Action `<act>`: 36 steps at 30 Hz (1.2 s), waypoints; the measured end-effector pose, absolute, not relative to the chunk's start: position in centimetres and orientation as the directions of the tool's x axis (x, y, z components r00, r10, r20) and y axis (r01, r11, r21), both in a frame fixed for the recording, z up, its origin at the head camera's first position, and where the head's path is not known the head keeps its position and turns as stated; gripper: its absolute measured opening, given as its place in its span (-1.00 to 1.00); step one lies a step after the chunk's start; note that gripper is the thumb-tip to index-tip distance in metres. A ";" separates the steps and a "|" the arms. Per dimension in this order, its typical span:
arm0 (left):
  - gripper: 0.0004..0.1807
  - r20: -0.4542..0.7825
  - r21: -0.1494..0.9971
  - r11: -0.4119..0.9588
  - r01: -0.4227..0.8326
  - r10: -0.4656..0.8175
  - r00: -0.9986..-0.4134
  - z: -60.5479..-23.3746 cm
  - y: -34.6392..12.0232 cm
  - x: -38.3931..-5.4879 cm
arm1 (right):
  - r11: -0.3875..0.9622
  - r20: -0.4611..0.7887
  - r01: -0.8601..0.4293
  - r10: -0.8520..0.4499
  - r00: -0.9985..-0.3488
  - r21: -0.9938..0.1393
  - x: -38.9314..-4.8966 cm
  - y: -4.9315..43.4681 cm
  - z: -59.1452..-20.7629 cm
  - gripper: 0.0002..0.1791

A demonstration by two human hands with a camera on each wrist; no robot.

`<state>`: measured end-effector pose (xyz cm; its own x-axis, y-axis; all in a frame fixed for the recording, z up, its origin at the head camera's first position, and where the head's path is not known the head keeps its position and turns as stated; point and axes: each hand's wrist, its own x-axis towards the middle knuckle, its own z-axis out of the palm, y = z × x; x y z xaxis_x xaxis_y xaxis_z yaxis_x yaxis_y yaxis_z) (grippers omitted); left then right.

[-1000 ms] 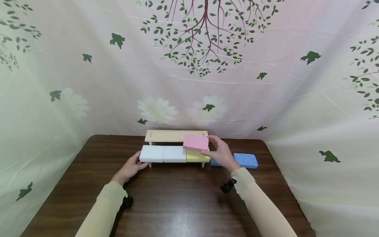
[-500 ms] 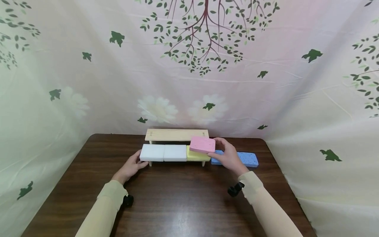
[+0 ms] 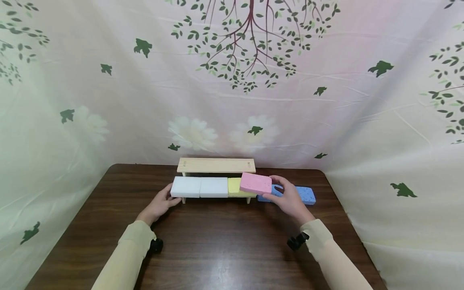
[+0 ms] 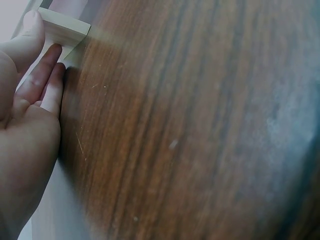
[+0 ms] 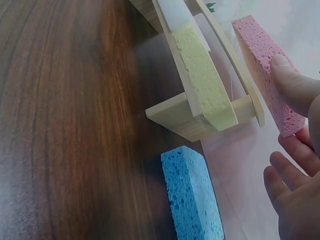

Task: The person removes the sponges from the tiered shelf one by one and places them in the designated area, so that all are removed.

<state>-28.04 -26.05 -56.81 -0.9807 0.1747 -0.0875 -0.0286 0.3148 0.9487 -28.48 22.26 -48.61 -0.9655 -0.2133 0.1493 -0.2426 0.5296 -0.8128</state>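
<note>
My right hand (image 3: pixel 291 201) pinches a pink sponge (image 3: pixel 255 183) between thumb and fingers, raised over the right end of a two-tier wooden rack (image 3: pixel 217 165). On the rack's lower tier lie two white sponges (image 3: pixel 199 187) and, to their right, a yellow sponge (image 3: pixel 233 187), partly covered by the pink one in the head view. Two blue sponges (image 3: pixel 305 195) lie on the table right of the rack. At the rack's left end, my left hand (image 3: pixel 157 206) holds the lower tier with the thumb in front. The left wrist view shows those fingers at the wooden board's end (image 4: pixel 65 25).
The dark wood table (image 3: pixel 210 241) ends at a patterned cloth (image 3: pixel 224 112) that hangs behind and along both sides. The rack's bare upper tier stands close to the back cloth. A black wrist strap (image 3: pixel 298 241) shows at the right cuff.
My right hand has moved right and a little toward me, carrying the pink sponge from over the yellow sponge to the rack's right end. The left hand keeps its place.
</note>
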 end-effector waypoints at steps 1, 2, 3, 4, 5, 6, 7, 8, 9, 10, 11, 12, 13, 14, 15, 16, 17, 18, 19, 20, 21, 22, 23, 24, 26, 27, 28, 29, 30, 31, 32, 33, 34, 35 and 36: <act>-0.11 -0.088 0.949 0.314 -0.030 0.173 -0.981 -56.8 -26.0 -28.0 | 0.529 0.148 -0.243 -0.215 -0.965 -0.813 -28.4 22.4 -48.7 -0.14; -0.11 -0.087 0.949 0.315 -0.029 0.173 -0.981 -56.9 -26.0 -28.0 | 0.527 0.146 -0.243 -0.218 -0.965 -0.815 -28.2 22.6 -48.8 -0.13; -0.11 -0.085 0.949 0.315 -0.027 0.172 -0.981 -56.9 -26.0 -27.9 | 0.527 0.144 -0.242 -0.220 -0.965 -0.814 -28.1 22.7 -48.8 -0.12; -0.12 -0.084 0.949 0.315 -0.026 0.173 -0.981 -56.9 -26.0 -27.9 | 0.525 0.143 -0.242 -0.221 -0.965 -0.816 -28.0 22.9 -48.9 -0.12; -0.12 -0.085 0.950 0.311 -0.029 0.167 -0.982 -56.9 -26.0 -27.9 | 0.528 0.137 -0.234 -0.216 -0.967 -0.816 -28.0 23.0 -49.0 -0.12; -0.13 -0.083 0.949 0.314 -0.027 0.166 -0.983 -56.9 -26.0 -27.9 | 0.529 0.135 -0.231 -0.215 -0.967 -0.817 -27.8 23.1 -49.1 -0.11; -0.13 -0.079 0.948 0.317 -0.022 0.169 -0.983 -56.9 -26.0 -27.8 | 0.532 0.132 -0.229 -0.215 -0.968 -0.815 -27.8 23.2 -49.1 -0.12; -0.13 -0.076 0.948 0.319 -0.018 0.170 -0.982 -56.9 -26.0 -27.8 | 0.534 0.129 -0.228 -0.216 -0.968 -0.814 -27.7 23.3 -49.1 -0.12; -0.13 -0.077 0.948 0.317 -0.021 0.167 -0.983 -56.9 -26.0 -27.8 | 0.536 0.127 -0.227 -0.217 -0.968 -0.813 -27.6 23.4 -49.2 -0.13; -0.13 -0.077 0.949 0.315 -0.022 0.165 -0.983 -56.9 -26.0 -27.7 | 0.536 0.126 -0.226 -0.217 -0.968 -0.813 -27.5 23.4 -49.2 -0.13; -0.13 -0.077 0.949 0.315 -0.021 0.165 -0.983 -56.9 -26.0 -27.6 | 0.539 0.128 -0.228 -0.217 -0.968 -0.811 -27.4 23.5 -49.2 -0.14; -0.13 -0.076 0.949 0.316 -0.020 0.166 -0.983 -56.9 -26.0 -27.6 | 0.542 0.131 -0.233 -0.222 -0.966 -0.807 -27.3 23.6 -49.2 -0.14; -0.13 -0.076 0.949 0.316 -0.019 0.168 -0.983 -56.8 -26.0 -27.5 | 0.544 0.134 -0.239 -0.225 -0.965 -0.804 -27.1 23.7 -49.2 -0.14; -0.13 -0.076 0.950 0.312 -0.021 0.165 -0.983 -56.8 -26.0 -27.4 | 0.545 0.139 -0.244 -0.227 -0.964 -0.802 -27.0 23.8 -49.2 -0.14; -0.13 -0.076 0.952 0.306 -0.023 0.163 -0.984 -56.8 -26.0 -27.3 | 0.547 0.143 -0.249 -0.228 -0.963 -0.799 -26.9 23.9 -49.3 -0.14; -0.13 -0.074 0.953 0.303 -0.021 0.165 -0.983 -56.7 -26.0 -27.3 | 0.549 0.146 -0.250 -0.228 -0.963 -0.798 -26.8 24.1 -49.5 -0.13; -0.12 -0.073 0.953 0.303 -0.020 0.166 -0.983 -56.6 -26.0 -27.2 | 0.551 0.146 -0.250 -0.226 -0.963 -0.796 -26.7 24.3 -49.6 -0.13; -0.12 -0.073 0.953 0.302 -0.019 0.168 -0.983 -56.6 -26.0 -27.2 | 0.551 0.145 -0.249 -0.226 -0.963 -0.797 -26.5 24.5 -49.7 -0.12; -0.12 -0.073 0.954 0.299 -0.019 0.169 -0.983 -56.6 -26.0 -27.2 | 0.549 0.141 -0.244 -0.224 -0.964 -0.799 -26.4 24.7 -49.8 -0.13; -0.11 -0.072 0.955 0.296 -0.020 0.168 -0.983 -56.5 -25.9 -27.2 | 0.550 0.135 -0.239 -0.223 -0.965 -0.800 -26.3 24.9 -49.9 -0.13; -0.11 -0.074 0.955 0.295 -0.022 0.168 -0.983 -56.5 -25.9 -27.2 | 0.549 0.130 -0.235 -0.223 -0.966 -0.802 -26.2 25.2 -50.0 -0.13; -0.11 -0.075 0.954 0.297 -0.022 0.168 -0.983 -56.5 -25.8 -27.3 | 0.551 0.128 -0.234 -0.224 -0.966 -0.801 -26.1 25.4 -50.1 -0.12; -0.10 -0.074 0.954 0.300 -0.020 0.169 -0.983 -56.5 -25.8 -27.3 | 0.551 0.131 -0.239 -0.228 -0.965 -0.800 -25.9 25.7 -50.1 -0.12; -0.10 -0.073 0.954 0.300 -0.019 0.169 -0.983 -56.5 -25.8 -27.3 | 0.550 0.135 -0.244 -0.231 -0.964 -0.799 -25.8 25.9 -50.1 -0.12; -0.10 -0.071 0.954 0.299 -0.018 0.168 -0.983 -56.5 -25.8 -27.2 | 0.553 0.144 -0.253 -0.234 -0.962 -0.794 -25.5 26.3 -50.2 -0.11; -0.11 -0.071 0.954 0.300 -0.018 0.167 -0.984 -56.5 -25.7 -27.2 | 0.555 0.146 -0.256 -0.235 -0.961 -0.791 -25.4 26.4 -50.2 -0.11; -0.11 -0.071 0.953 0.301 -0.018 0.165 -0.984 -56.5 -25.7 -27.1 | 0.561 0.147 -0.258 -0.236 -0.960 -0.786 -25.3 26.6 -50.3 -0.11; -0.11 -0.072 0.953 0.302 -0.019 0.163 -0.984 -56.5 -25.7 -27.1 | 0.566 0.144 -0.255 -0.233 -0.962 -0.784 -25.1 26.8 -50.4 -0.10; -0.11 -0.074 0.952 0.304 -0.022 0.160 -0.984 -56.5 -25.7 -27.0 | 0.573 0.136 -0.246 -0.228 -0.964 -0.782 -25.0 26.9 -50.5 -0.10; -0.11 -0.076 0.951 0.308 -0.023 0.159 -0.984 -56.6 -25.7 -27.0 | 0.582 0.126 -0.237 -0.225 -0.966 -0.778 -24.8 27.1 -50.6 -0.09; -0.11 -0.078 0.950 0.311 -0.026 0.157 -0.985 -56.6 -25.7 -27.0 | 0.587 0.116 -0.229 -0.224 -0.968 -0.776 -24.7 27.2 -50.7 -0.09; -0.12 -0.080 0.949 0.314 -0.028 0.155 -0.985 -56.6 -25.7 -27.0 | 0.595 0.106 -0.220 -0.222 -0.969 -0.773 -24.6 27.3 -50.8 -0.09; -0.12 -0.081 0.948 0.318 -0.028 0.154 -0.985 -56.7 -25.7 -27.0 | 0.600 0.097 -0.212 -0.219 -0.971 -0.771 -24.5 27.5 -50.9 -0.08; -0.12 -0.081 0.946 0.323 -0.027 0.155 -0.985 -56.7 -25.7 -27.0 | 0.602 0.089 -0.203 -0.214 -0.973 -0.772 -24.5 27.6 -51.0 -0.09; -0.12 -0.080 0.946 0.325 -0.026 0.155 -0.985 -56.7 -25.6 -27.0 | 0.605 0.082 -0.198 -0.213 -0.974 -0.771 -24.4 27.7 -51.1 -0.09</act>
<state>-26.98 -25.65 -56.75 -0.9847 0.1549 -0.0801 -0.0258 0.3246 0.9455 -24.41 27.65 -51.09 -0.9736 -0.2132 0.0820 -0.1975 0.6052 -0.7712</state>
